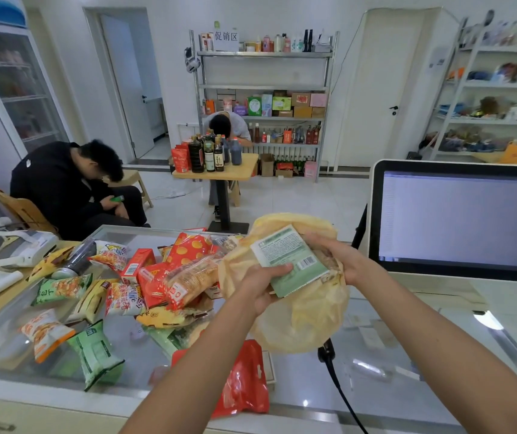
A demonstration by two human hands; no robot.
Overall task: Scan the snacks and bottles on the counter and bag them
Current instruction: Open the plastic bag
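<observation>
Green packet (291, 261): flat, rectangular and matte, with pale print and a small barcode near one corner. It is held tilted at the open mouth of a yellow bag (301, 321) above the glass-topped table (385, 380). The bag is thin, crinkled, half-translucent film that bulges round underneath.

The left grip (263, 283), a bare hand, is closed on the packet's lower left corner, with the thumb on top and bag film bunched under the palm. The right grip (341, 261) is curled around the bag's rim, right against the packet's right edge.

To the left on the table is a loose heap of snacks (157, 277), mostly glossy pillow-shaped pouches in red, orange, yellow and green. Among them are a small red carton and a clear-wrapped block of biscuits (191, 277). A dark cylindrical bottle (77, 258) lies on its side at the heap's far left.

A shiny, wrinkled red pouch (244, 380) lies near the table's front edge. Just beside it, under the yellow bag, sits a black scanner (326, 355) with a trailing cable. A white-framed monitor (460, 217) stands to the right.
</observation>
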